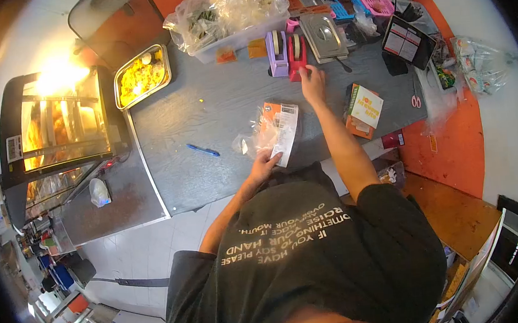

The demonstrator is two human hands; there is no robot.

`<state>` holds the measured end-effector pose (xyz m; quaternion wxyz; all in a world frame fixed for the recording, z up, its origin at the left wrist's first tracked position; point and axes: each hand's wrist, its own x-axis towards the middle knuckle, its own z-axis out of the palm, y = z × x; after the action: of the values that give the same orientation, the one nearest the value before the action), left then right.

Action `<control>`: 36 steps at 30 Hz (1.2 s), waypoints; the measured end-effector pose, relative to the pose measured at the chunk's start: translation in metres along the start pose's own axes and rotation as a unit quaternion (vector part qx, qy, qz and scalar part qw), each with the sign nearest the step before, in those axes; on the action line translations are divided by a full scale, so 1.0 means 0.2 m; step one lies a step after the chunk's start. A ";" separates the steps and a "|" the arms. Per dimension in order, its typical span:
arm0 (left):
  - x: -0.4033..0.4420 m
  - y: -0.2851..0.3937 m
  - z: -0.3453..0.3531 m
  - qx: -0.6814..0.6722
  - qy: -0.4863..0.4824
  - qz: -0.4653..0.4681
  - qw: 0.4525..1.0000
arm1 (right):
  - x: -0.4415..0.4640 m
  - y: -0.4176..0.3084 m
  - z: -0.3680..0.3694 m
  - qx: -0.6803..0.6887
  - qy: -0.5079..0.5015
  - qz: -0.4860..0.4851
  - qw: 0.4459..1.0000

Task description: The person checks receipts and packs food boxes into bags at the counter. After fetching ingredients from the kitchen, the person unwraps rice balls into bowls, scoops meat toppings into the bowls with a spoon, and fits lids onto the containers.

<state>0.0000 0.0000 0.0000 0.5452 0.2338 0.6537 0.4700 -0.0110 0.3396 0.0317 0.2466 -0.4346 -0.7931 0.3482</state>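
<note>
My left hand (263,166) is closed on the lower edge of a clear plastic bag (247,143) and a printed white paper slip (287,136). An orange printed piece (272,111) shows beside the slip at the upper end. My right hand (313,84) reaches up the counter to the near end of a red tape dispenser (297,55). Its fingers are bent together there; whatever they pinch is too small to make out. A purple tape dispenser (276,52) stands just left of the red one.
On the grey counter (173,134) lie a blue pen (203,150), a stack of printed cards (366,107) and scissors (415,99). A tray of yellow food (143,79) sits near the lit display warmer (64,121). Behind are a bag-filled tub (227,43), a lidded steel container (324,35) and a tablet (408,42).
</note>
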 end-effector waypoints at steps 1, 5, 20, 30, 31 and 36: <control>-0.02 0.05 0.03 -0.064 -0.002 0.010 0.998 | 0.09 0.03 0.06 0.052 0.004 0.057 0.997; -0.18 0.23 -0.01 -0.088 0.014 0.018 0.996 | 0.07 -0.16 -0.04 0.370 -0.086 0.320 0.868; -0.22 0.29 -0.02 -0.105 0.023 -0.060 0.992 | -0.57 -0.15 -0.39 0.460 -0.291 0.306 0.781; -0.25 0.39 -0.04 0.079 0.094 -0.018 0.992 | -1.45 -0.27 -0.23 0.369 -0.209 0.503 0.753; -0.28 0.49 -0.04 0.204 0.171 -0.028 0.964 | -1.46 -0.27 -0.23 0.334 -0.207 0.452 0.801; -0.08 0.36 -0.10 0.503 0.307 0.274 0.760 | -1.43 -0.18 -0.23 -0.103 -0.206 0.120 0.966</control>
<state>-0.0286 0.0124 0.0687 -0.0327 0.4862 0.8368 0.2496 0.1462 0.0964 0.0634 -0.0119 -0.4682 -0.8007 0.3734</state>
